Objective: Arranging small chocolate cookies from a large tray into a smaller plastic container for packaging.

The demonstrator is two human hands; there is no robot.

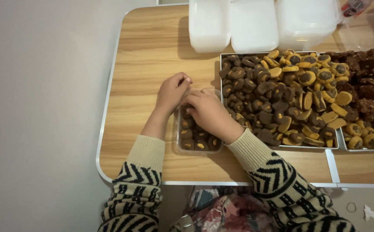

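- 2 bare hands meet over a small clear plastic container [182, 144] at the centre-left of the frame, both coming out of cream sleeves with black zigzag bands.
- Left hand [172, 92] sits at the container's far left corner, fingers curled together with the tips pinched close; what they grip, if anything, I cannot tell.
- Right hand [208, 112] lies across the top of the container, fingers bent down into it and close together; whether they hold a cookie is hidden.
- Inside the container, rows of dark round cookies [195, 144] with orange spots show in the near half.
- Just to the right, touching the container's side, a large metal tray [281, 147] is heaped with dark brown and orange cookies.
- 1 more tray [341, 144] at the right edge holds darker, rough-looking pieces and more orange cookies.
- 3 white plastic tubs [253, 25] stand along the top of the frame.
- Everything rests on a wooden table [148, 47] with a pale metal rim.
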